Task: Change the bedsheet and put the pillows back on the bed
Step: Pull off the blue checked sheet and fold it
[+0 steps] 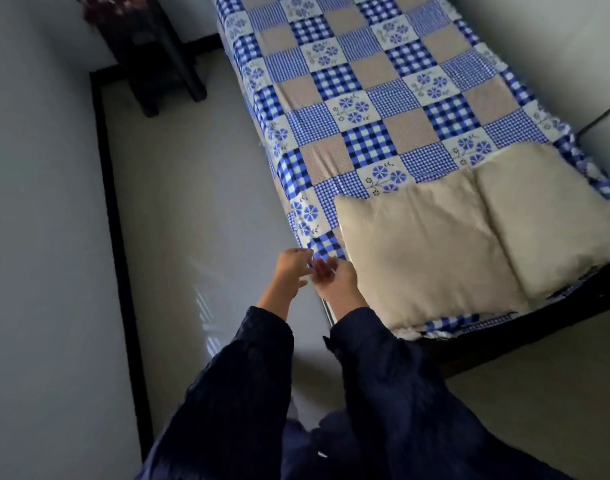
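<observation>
From the head camera I see both forearms, in dark sleeves (248,386), reaching forward and close together toward the near left corner of the bed (545,329). My left hand (291,266) shows its back, its fingers curled at the hanging edge of the checked blue bedsheet (365,109); I cannot tell whether they pinch the cloth. My right hand (334,278) sits just beside it, palm turned inward, fingers loosely bent and holding nothing. The sheet lies spread across the mattress. The left pillow (424,258) and right pillow (552,216) lie side by side, touching, at the near end.
</observation>
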